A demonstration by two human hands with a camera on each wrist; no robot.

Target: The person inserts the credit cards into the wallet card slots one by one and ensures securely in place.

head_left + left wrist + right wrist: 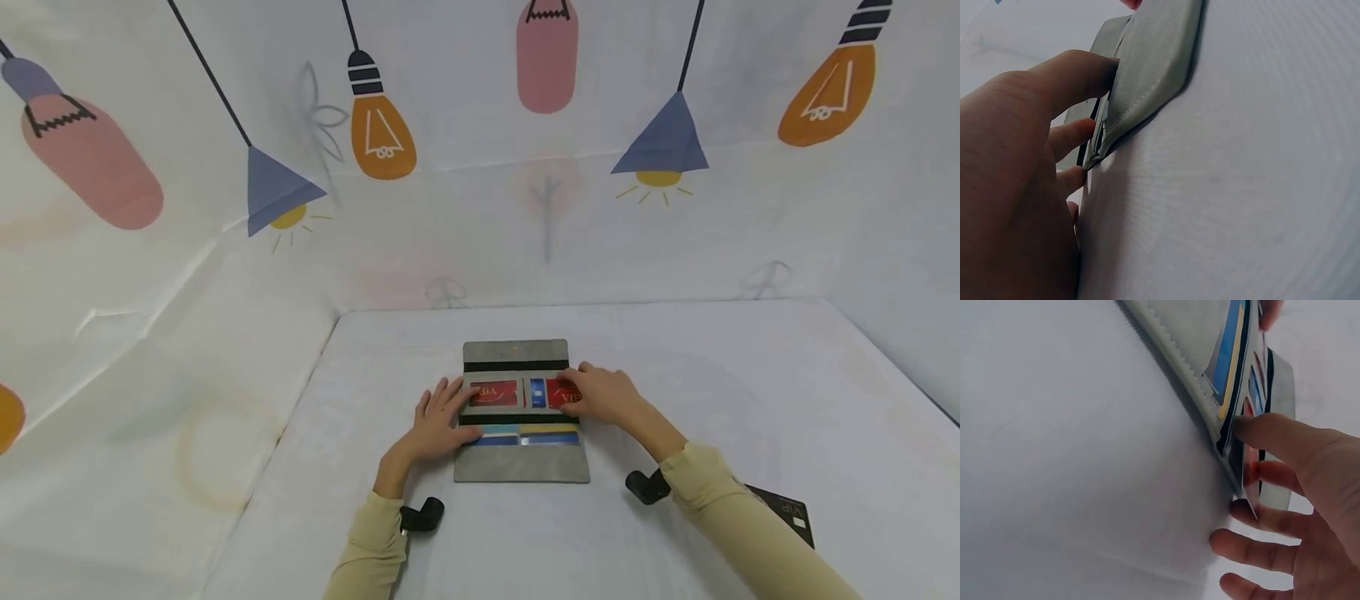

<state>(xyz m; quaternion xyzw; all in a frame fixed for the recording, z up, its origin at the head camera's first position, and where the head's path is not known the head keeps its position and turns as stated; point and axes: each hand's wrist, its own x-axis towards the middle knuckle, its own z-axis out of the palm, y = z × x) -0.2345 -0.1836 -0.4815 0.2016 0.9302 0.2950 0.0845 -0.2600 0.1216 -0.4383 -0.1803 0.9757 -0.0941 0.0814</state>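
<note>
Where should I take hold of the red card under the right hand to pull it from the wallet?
Probably pinch the red card by its exposed edge, coming from above on the right, where the right hand rests. It lies flat in the open wallet, so only that edge is free.

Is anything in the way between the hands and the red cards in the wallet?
Nothing visible. The left hand rests on the open grey wallet beside the left red card, and the right hand already lies on the right red card.

Soft, even, bright light with faint shadows; head view bends at edges, wrist views blur close up.
</note>
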